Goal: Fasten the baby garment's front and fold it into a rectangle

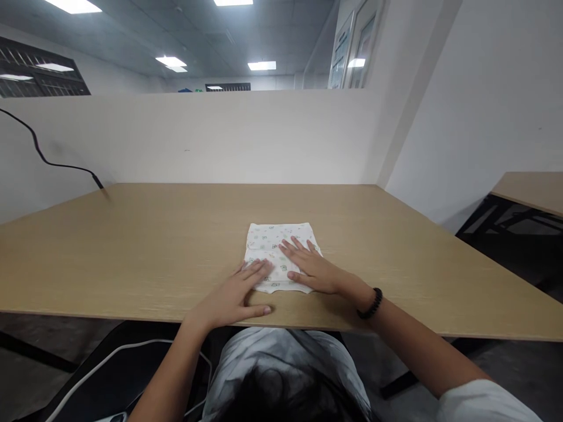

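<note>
A white cloth point(281, 232) with a small printed pattern lies folded into a rough rectangle near the table's front edge. Fold lines run across it, and its near edge is uneven. My left hand point(240, 293) rests with its fingers flat on the cloth's left side, its thumb stretched out over the bare wood. On the right part of the cloth lies my right hand point(310, 266), palm down with fingers spread. Neither hand grips anything. Parts of the cloth are hidden under both hands.
The wooden table point(153, 234) reaches back to a low white partition point(241, 138). A black cable point(65, 166) hangs down at the left. Another table point(532, 189) stands at the right. Below the front edge runs a white cable point(109, 354).
</note>
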The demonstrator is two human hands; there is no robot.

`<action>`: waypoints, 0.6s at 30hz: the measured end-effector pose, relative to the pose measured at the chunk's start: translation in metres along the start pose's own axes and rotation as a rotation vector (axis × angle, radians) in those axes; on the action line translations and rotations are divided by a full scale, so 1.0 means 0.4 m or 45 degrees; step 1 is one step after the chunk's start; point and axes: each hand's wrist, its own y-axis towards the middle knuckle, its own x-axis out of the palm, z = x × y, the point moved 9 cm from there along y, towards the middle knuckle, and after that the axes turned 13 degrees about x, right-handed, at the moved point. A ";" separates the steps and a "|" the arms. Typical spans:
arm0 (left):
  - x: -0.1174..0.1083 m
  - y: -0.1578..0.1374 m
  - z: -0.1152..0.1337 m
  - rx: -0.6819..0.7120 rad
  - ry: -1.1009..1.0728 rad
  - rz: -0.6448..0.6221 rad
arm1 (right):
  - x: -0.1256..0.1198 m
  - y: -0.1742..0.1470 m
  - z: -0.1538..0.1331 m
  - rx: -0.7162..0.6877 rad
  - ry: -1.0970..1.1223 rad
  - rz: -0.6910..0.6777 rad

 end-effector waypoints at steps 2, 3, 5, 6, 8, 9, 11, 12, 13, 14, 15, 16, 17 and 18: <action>-0.012 -0.022 -0.019 -0.042 0.022 0.029 | -0.022 -0.041 0.002 -0.002 0.010 0.019; -0.010 -0.033 -0.026 -0.046 0.029 0.018 | -0.022 -0.063 0.001 -0.011 0.011 -0.006; 0.000 -0.050 -0.026 -0.013 0.034 -0.032 | -0.006 -0.107 -0.003 -0.022 -0.002 -0.078; 0.004 -0.057 -0.022 0.012 0.039 -0.049 | 0.004 -0.126 -0.005 -0.021 -0.017 -0.100; 0.005 -0.069 -0.004 0.066 0.069 -0.055 | 0.023 -0.160 -0.015 -0.027 -0.065 -0.090; 0.003 -0.075 0.009 0.098 0.094 -0.046 | 0.030 -0.175 -0.022 -0.039 -0.096 -0.059; -0.002 -0.089 0.040 0.172 0.160 -0.007 | 0.045 -0.205 -0.041 -0.083 -0.170 0.027; -0.005 -0.097 0.056 0.213 0.197 0.027 | 0.052 -0.221 -0.050 -0.102 -0.215 0.087; -0.007 -0.106 0.071 0.255 0.235 0.071 | 0.058 -0.237 -0.057 -0.114 -0.264 0.160; -0.008 -0.117 0.084 0.298 0.270 0.121 | 0.063 -0.254 -0.062 -0.121 -0.316 0.242; -0.009 -0.128 0.096 0.341 0.298 0.172 | 0.067 -0.271 -0.068 -0.128 -0.368 0.324; -0.009 -0.139 0.107 0.386 0.320 0.218 | 0.071 -0.287 -0.074 -0.138 -0.417 0.399; -0.009 -0.149 0.117 0.430 0.333 0.258 | 0.075 -0.303 -0.081 -0.156 -0.459 0.460; -0.009 -0.158 0.125 0.473 0.336 0.288 | 0.079 -0.316 -0.090 -0.185 -0.487 0.503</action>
